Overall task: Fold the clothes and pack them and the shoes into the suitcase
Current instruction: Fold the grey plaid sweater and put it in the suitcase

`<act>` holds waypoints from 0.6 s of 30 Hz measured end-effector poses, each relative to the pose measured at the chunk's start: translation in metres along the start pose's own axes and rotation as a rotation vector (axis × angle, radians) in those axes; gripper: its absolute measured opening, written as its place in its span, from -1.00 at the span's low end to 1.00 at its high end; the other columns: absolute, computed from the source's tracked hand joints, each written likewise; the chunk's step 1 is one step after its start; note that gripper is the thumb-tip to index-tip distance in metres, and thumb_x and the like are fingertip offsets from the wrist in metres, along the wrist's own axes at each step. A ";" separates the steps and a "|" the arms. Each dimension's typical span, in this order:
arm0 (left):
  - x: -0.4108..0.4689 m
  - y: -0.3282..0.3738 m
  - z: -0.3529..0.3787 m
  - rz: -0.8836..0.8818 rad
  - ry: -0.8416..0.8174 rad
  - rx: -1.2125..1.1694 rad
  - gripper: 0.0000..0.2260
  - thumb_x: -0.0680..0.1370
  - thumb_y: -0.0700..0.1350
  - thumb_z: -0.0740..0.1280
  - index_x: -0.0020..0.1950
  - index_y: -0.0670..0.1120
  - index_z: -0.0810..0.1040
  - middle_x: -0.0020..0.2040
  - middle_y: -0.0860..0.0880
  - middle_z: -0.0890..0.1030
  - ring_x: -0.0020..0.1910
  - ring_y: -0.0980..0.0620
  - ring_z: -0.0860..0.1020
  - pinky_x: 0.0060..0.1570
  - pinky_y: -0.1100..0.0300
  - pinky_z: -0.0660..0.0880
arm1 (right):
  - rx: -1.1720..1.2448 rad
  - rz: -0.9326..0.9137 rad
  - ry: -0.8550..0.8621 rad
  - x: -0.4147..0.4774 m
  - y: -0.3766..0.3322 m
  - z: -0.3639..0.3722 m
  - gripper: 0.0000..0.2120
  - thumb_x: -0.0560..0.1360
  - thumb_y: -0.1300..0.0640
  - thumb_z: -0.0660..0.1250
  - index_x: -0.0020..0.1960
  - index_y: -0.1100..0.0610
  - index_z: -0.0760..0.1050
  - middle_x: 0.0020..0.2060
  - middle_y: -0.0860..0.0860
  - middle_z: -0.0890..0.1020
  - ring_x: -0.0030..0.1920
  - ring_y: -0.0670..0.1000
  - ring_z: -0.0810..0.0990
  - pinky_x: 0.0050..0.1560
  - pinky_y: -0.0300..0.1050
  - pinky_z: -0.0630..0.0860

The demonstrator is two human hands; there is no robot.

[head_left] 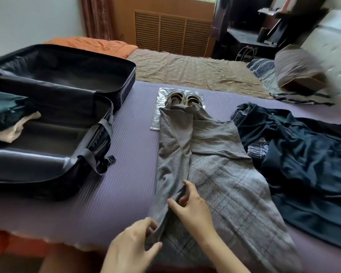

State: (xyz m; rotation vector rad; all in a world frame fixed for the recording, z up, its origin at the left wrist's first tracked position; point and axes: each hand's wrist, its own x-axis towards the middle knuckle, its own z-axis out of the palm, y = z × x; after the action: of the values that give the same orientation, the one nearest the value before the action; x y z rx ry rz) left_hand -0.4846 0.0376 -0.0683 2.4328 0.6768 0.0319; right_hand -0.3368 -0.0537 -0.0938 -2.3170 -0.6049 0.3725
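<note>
Risk: the grey checked garment lies lengthwise on the purple mat, right of the open suitcase, with its far end draped over the shoes on their plastic bag. Any pull on the cloth would likely drag or tip the shoes, and the loosely turned-in left flap may fall open if either grip slackens. Left hand is low at the near hem, thumb and fingers pinching the flap's edge; right hand is just beyond it, palm down, fingers curled round the raised fold, thumb spread toward the left hand.
</note>
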 end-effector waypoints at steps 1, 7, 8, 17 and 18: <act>-0.004 0.008 0.004 0.028 0.013 -0.020 -0.80 0.43 0.15 0.34 -0.03 0.18 0.39 -0.15 0.27 0.48 -0.18 0.40 0.43 -0.08 0.44 0.37 | 0.071 0.019 -0.008 -0.004 -0.002 -0.001 -0.30 0.41 -0.13 0.41 0.45 0.00 0.21 -0.24 -0.12 0.57 -0.09 -0.06 0.58 -0.08 -0.17 0.45; -0.020 0.040 0.040 0.147 0.076 -0.176 -0.68 0.44 0.11 0.24 0.17 0.16 0.32 0.04 0.18 0.49 0.10 0.19 0.46 -0.01 0.35 0.42 | 0.279 -0.016 0.076 -0.023 0.008 -0.022 -0.41 0.38 0.22 0.46 0.34 0.03 0.34 -0.02 -0.04 0.64 -0.09 -0.11 0.62 0.02 -0.15 0.54; -0.022 0.042 0.047 0.164 0.061 -0.161 -0.61 0.40 0.16 0.17 0.21 0.18 0.25 0.09 0.15 0.47 0.11 0.17 0.45 0.00 0.33 0.41 | 0.284 -0.019 0.097 -0.026 0.011 -0.027 -0.43 0.38 0.21 0.49 0.31 0.01 0.36 -0.07 -0.07 0.63 -0.14 -0.15 0.60 -0.03 -0.23 0.52; -0.048 0.004 0.088 0.057 0.074 -0.299 -0.67 0.35 0.30 0.16 0.09 0.33 0.39 0.00 0.23 0.52 -0.04 0.32 0.51 -0.05 0.44 0.39 | 0.054 -0.054 0.105 -0.067 0.054 -0.023 -0.38 0.41 0.23 0.44 0.40 0.04 0.31 -0.13 -0.10 0.54 -0.22 -0.11 0.50 -0.04 -0.31 0.39; -0.048 -0.006 0.088 0.039 0.175 -0.322 -0.72 0.37 0.24 0.19 0.06 0.29 0.41 -0.01 0.23 0.51 -0.10 0.32 0.52 -0.08 0.44 0.40 | 0.071 -0.049 0.111 -0.072 0.057 -0.022 -0.39 0.40 0.22 0.45 0.39 0.02 0.32 -0.15 -0.12 0.54 -0.23 -0.12 0.52 -0.06 -0.31 0.41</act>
State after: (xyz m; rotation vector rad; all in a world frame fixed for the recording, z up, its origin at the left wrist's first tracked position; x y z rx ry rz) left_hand -0.5136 -0.0302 -0.1372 2.1474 0.6449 0.3474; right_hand -0.3710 -0.1402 -0.1108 -2.2340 -0.5828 0.2373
